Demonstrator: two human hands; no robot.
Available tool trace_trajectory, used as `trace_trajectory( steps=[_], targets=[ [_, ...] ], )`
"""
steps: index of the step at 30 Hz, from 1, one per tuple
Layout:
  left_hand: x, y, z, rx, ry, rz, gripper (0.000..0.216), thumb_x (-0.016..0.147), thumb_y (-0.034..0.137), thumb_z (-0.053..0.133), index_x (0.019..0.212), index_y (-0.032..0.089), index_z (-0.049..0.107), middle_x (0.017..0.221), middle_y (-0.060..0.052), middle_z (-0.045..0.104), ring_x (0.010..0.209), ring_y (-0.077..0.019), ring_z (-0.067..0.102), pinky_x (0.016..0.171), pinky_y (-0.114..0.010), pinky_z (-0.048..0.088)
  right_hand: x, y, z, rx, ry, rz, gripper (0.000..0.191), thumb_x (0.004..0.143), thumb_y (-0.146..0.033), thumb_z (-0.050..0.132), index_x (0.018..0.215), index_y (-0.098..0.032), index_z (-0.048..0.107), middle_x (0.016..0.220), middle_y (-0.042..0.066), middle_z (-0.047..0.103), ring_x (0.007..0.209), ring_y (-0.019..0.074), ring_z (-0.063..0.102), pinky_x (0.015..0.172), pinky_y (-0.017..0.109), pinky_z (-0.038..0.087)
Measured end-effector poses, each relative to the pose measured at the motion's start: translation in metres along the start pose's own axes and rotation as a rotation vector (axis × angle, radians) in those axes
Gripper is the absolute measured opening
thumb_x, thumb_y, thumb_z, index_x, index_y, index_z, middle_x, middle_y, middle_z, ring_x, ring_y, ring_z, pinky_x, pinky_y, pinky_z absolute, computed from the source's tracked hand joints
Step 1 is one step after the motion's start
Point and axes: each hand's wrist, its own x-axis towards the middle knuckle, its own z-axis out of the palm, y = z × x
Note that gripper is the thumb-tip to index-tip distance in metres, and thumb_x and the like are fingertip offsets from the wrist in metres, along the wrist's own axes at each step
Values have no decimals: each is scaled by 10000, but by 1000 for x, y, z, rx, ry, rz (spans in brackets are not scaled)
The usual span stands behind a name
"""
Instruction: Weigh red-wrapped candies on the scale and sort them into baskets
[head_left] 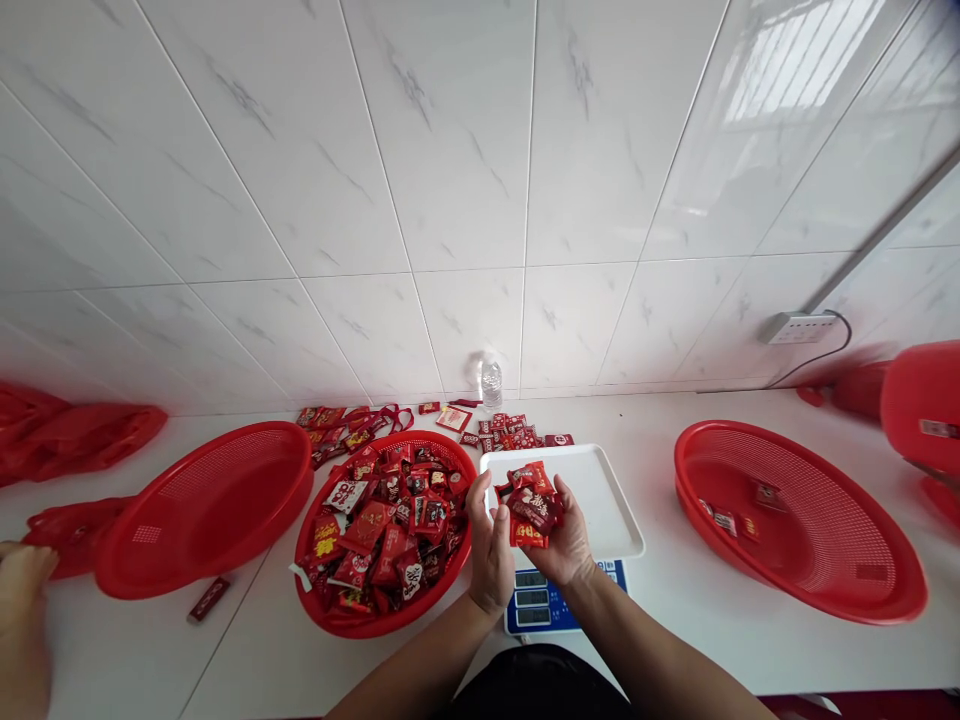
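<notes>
My left hand [490,552] and my right hand [568,535] are cupped together around a small pile of red-wrapped candies [534,508]. They hold it over the near left part of a white scale tray [600,500]. Below the hands, the scale's blue panel [566,610] shows its display windows, partly covered by my wrists. Just left of my left hand stands a red plastic basket [306,580] heaped with mixed red candy packets [379,530]. The undersides of the held candies are hidden in my palms.
A red basket [202,500] stands at left; another [795,520] at right holds a few packets. Loose candies [510,432] and a clear bottle [491,383] lie or stand near the wall. Another person's hand [26,580] shows at far left, near red bags [75,530].
</notes>
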Motion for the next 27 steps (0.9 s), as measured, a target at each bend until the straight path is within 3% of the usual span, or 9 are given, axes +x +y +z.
trace_trajectory(
  steps=[4,10,15,20,27],
  targets=[
    [5,-5,-12,121,-90,32,411,940,355,315,1333,251,371,1428,-71,311,1338,-221,260,1106,-460,244,-1,3,-3,-48,-18,50,416,793,-500,517,1025,-170,617,998,71,688,945,217,616,757,389,526],
    [11,-4,-14,288,-223,174,352,896,319,450,1237,250,498,1274,-76,496,1241,-230,405,1045,-478,346,-2,7,-13,-54,16,71,425,800,-522,505,1018,-178,629,970,60,701,873,207,641,718,369,534],
    [11,2,-12,364,-240,212,302,871,290,504,1166,245,543,1218,-75,503,1201,-217,431,1027,-447,368,-4,6,-13,-26,16,75,450,806,-538,497,1022,-165,626,946,62,707,842,206,650,709,365,538],
    [7,3,-11,383,-231,220,230,866,289,509,1077,241,586,1245,-77,461,1225,-229,407,1029,-442,364,-4,8,-19,-32,30,61,309,815,-416,541,983,-173,635,877,42,717,822,185,652,712,351,544],
    [1,-2,-11,239,-191,187,318,901,280,438,1216,237,455,1305,-88,443,1251,-223,390,1050,-454,341,-5,10,-21,-13,55,67,279,800,-372,556,964,-164,644,924,42,720,852,187,652,737,348,542]
  ],
)
